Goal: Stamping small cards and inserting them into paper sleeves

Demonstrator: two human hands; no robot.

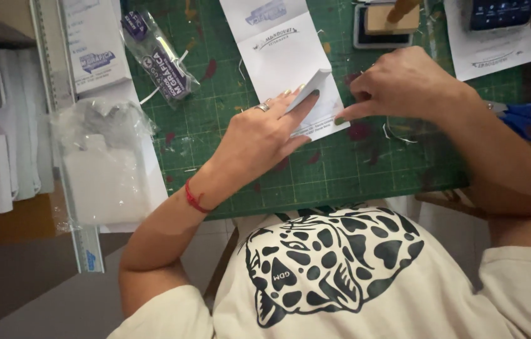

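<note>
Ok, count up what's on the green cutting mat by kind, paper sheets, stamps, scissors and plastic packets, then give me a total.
White paper sheets: 2, the one both hands are folding and one at top right
Stamps: 2, a wooden-handled one and a dark blue one
Scissors, blue handles: 1
Clear plastic packet: 1
Total: 6

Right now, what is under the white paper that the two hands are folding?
Under the white paper lies the green cutting mat, with its grid lines and dark red stains showing around it. The left hand and right hand cover the paper's lower part, so whatever lies beneath there is hidden.
</note>
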